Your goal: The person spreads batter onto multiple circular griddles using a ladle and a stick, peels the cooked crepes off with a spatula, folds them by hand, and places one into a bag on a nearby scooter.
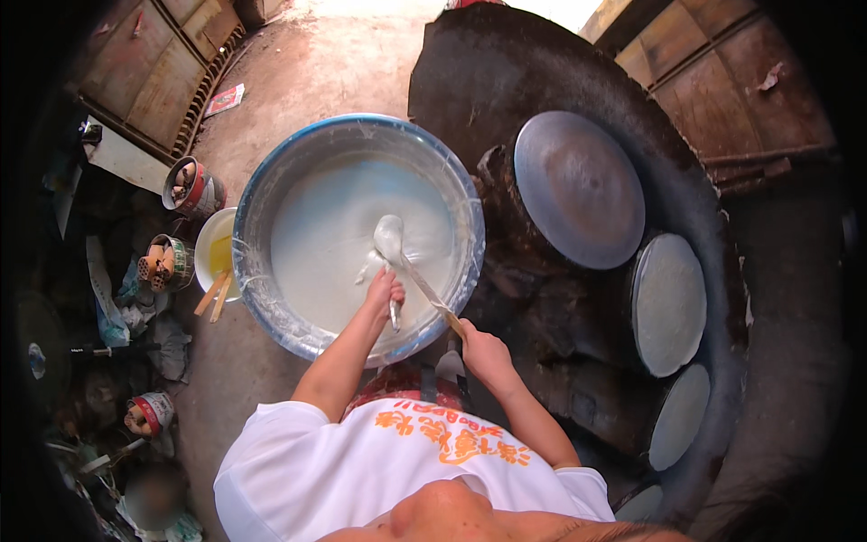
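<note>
A large basin (253,232) with a blue rim holds pale, milky batter (325,235). My right hand (481,348) grips the wooden handle of a long ladle (388,237), whose batter-coated bowl is over the middle of the basin. My left hand (384,291), also above the batter, has its fingers closed on a short batter-coated utensil (394,314) crossing under or beside the ladle's handle; its exact kind is unclear.
Round griddles (578,190) line the dark stove surface (470,63) at right, the lower ones (668,307) bearing pale layers. At left are a bowl (221,248) with yellow liquid and sticks, several cans (203,194) of cylindrical pieces, and scattered clutter. Rusty panels (153,81) stand behind.
</note>
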Tool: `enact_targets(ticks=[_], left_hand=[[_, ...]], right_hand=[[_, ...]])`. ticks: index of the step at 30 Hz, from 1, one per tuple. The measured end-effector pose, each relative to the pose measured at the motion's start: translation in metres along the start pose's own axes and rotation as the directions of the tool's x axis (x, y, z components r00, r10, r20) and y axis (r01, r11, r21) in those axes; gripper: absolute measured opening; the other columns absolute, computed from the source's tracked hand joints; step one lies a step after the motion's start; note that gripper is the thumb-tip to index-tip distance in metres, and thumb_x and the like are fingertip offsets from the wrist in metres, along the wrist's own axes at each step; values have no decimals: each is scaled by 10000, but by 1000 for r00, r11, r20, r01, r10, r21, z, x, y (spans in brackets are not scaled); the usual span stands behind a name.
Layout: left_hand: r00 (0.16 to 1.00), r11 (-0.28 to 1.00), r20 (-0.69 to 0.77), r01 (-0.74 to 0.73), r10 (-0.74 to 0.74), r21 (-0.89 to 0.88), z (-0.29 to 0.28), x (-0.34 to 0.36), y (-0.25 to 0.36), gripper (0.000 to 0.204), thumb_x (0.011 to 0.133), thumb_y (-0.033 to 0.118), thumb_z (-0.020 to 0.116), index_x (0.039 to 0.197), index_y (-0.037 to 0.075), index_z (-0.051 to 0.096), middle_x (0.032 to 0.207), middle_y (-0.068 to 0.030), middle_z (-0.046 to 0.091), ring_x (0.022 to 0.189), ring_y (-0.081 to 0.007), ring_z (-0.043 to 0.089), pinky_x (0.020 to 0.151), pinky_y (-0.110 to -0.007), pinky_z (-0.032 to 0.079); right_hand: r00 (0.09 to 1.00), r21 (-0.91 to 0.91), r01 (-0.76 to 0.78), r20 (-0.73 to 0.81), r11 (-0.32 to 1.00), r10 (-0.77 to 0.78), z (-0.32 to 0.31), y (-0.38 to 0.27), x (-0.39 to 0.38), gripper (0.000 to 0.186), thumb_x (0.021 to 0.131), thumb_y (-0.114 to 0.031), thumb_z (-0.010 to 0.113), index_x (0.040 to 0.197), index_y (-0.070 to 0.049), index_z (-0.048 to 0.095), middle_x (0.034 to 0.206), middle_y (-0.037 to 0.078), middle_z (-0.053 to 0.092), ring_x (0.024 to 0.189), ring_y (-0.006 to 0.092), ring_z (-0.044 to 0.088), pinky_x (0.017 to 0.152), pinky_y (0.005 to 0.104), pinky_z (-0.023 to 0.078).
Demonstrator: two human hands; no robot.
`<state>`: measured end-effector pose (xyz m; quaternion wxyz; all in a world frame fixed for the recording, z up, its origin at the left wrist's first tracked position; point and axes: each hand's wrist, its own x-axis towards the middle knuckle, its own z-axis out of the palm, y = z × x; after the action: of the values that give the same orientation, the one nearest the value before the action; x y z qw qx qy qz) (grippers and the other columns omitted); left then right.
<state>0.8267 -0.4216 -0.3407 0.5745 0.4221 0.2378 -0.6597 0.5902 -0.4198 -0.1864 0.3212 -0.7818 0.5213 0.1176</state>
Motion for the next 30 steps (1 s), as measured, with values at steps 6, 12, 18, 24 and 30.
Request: enact_targets(ticks=[6,12,18,24,30], left_hand=[[996,946,71,72,-52,-316,40,-46,-21,186,977,217,461,798,168,449,528,51,333,406,-60,315,336,-190,289],[611,804,784,518,-110,-291,104,-167,5,412,1000,333,417,649,123,374,502,45,292,382,-64,303,342,-201,291],[162,907,970,410,-178,98,208,-309,63,411,1009,307,368,645,118,350,478,17,314,353,-86,295,323,-217,292],[-167,983,985,176,-30,60,284,-390,106,338,1010,225,379,710,73,352,554,-5,416,354,-82,400,305,-213,390],[487,828,834,557,-259,-68,175,-294,98,399,1003,324,384,681,90,367,514,30,358,358,-54,337,337,-201,334]], right_hand=[[925,331,335,-292,882,-242,33,27,-31,301,925,-147,465,1214,-89,529,710,216,629,596,343,634,552,425,497],[982,898,-70,140,434,-130,-58,7,-95,386,980,-155,427,1366,-127,427,568,8,453,388,63,386,344,224,314],[944,995,90,-69,49,-322,-159,-39,-125,423,984,-197,458,1397,-146,381,552,36,417,373,77,330,328,220,283],[768,892,449,-416,-53,-487,-216,-77,-121,485,983,-244,474,1432,-143,322,556,39,426,365,81,340,333,219,280],[949,993,-59,24,-103,-316,-80,-45,-89,414,996,-210,430,1405,-198,372,540,1,346,376,83,293,340,227,272]])
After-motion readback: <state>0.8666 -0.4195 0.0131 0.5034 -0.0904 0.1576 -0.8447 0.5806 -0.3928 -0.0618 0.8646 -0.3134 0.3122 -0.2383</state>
